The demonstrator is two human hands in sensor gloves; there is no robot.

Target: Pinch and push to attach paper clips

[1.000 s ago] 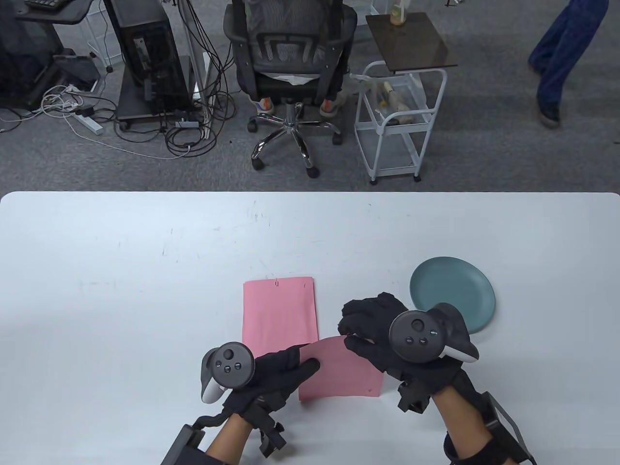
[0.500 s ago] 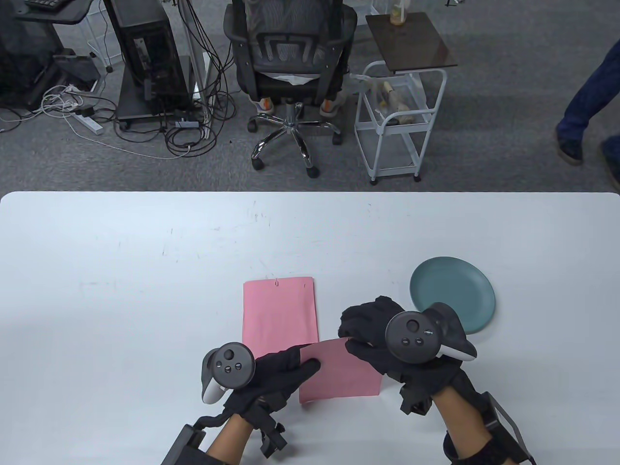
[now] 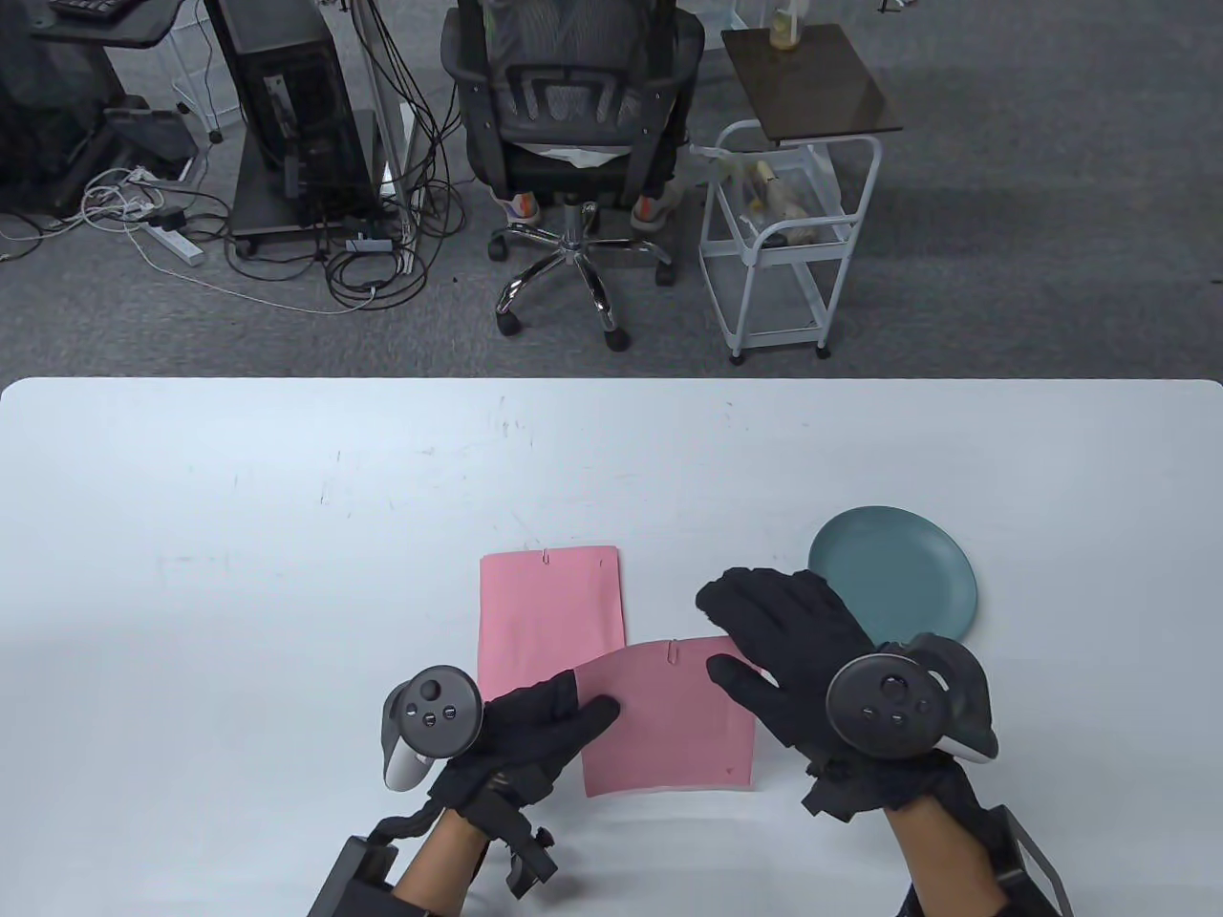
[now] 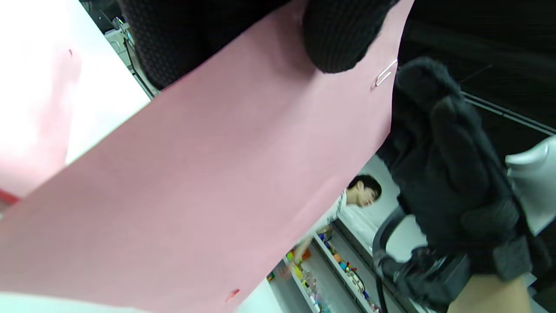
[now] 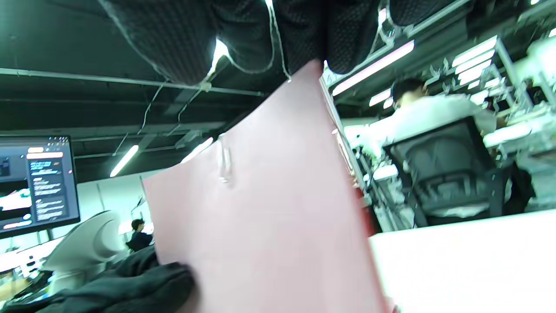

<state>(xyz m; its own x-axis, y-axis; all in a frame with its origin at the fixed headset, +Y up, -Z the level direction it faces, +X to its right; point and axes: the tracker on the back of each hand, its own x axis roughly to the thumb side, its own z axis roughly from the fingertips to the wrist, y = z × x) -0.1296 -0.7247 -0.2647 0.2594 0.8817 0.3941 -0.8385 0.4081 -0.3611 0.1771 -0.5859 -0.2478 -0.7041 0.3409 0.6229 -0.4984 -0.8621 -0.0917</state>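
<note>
My left hand [image 3: 585,709] grips the left edge of a pink paper sheet [image 3: 669,735], thumb on top, and holds it lifted off the table. A silver paper clip [image 3: 675,651] sits on the sheet's far edge. It also shows in the left wrist view [image 4: 385,73] and the right wrist view [image 5: 224,161]. My right hand [image 3: 755,635] is open with fingers spread, over the sheet's right edge. A second pink sheet [image 3: 551,611] lies flat behind, with a clip [image 3: 546,556] on its far edge.
A teal plate [image 3: 908,564] stands right of the sheets, just beyond my right hand. The white table [image 3: 239,573] stretches to the left and back. An office chair [image 3: 573,124] and a white cart [image 3: 783,239] stand beyond the far edge.
My right hand has let go at the sheet's far edge, drawn back to the right and opened. The clip now shows on that edge. The left hand and sheet shifted slightly left.
</note>
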